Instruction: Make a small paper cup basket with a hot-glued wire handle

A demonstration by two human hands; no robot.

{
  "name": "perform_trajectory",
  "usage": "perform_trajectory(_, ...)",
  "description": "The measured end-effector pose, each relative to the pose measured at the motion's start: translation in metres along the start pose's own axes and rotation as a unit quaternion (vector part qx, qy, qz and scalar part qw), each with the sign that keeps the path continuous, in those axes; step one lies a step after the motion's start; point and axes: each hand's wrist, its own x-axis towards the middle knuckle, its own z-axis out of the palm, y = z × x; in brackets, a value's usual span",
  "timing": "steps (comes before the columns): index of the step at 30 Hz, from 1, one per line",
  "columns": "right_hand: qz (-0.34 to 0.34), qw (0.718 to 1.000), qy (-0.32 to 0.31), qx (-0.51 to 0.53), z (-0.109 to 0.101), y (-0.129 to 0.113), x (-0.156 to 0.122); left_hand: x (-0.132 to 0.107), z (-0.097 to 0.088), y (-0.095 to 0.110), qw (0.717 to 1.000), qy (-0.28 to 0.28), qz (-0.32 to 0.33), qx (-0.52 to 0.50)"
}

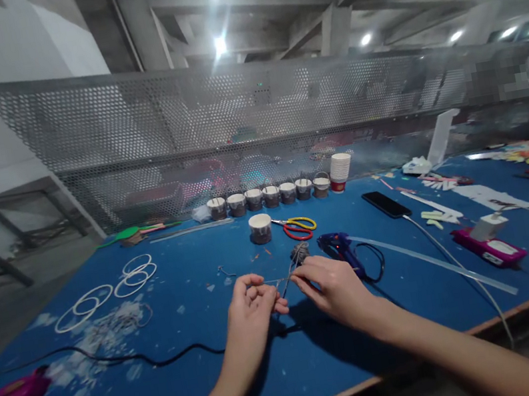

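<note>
Near centre of blue table [171,308]: left hand [256,311] and right hand [333,288], both pinching a thin wire [278,281] held between them — grey tuft [299,253] at its far end. Risk, as judged: so fine a strand could slip the fingertips; blue glue gun [339,250] lies just beside the right hand.

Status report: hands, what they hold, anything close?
Left hand and right hand both pinch a thin strand over the blue table. Blue glue gun just behind right hand, scissors farther back.
</note>
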Motion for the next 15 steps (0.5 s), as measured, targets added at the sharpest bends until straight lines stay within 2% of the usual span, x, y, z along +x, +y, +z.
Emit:
perform_trajectory(4, -0.011, 0.999, -0.001, -0.051, 0.003, -0.001, -0.002, -0.004, -0.003, 0.000, 0.999, -0.005, 0.026, 0.031)
perform_trajectory(9, -0.036, 0.995, 0.013, -0.093, 0.005, 0.000, -0.005, -0.006, -0.004, -0.002, 0.999, -0.014, 0.014, 0.051)
perform_trajectory(15, -0.071, 0.988, 0.023, -0.138, 0.006, -0.003, -0.009, -0.006, -0.012, 0.010, 0.982, -0.017, 0.053, 0.182)
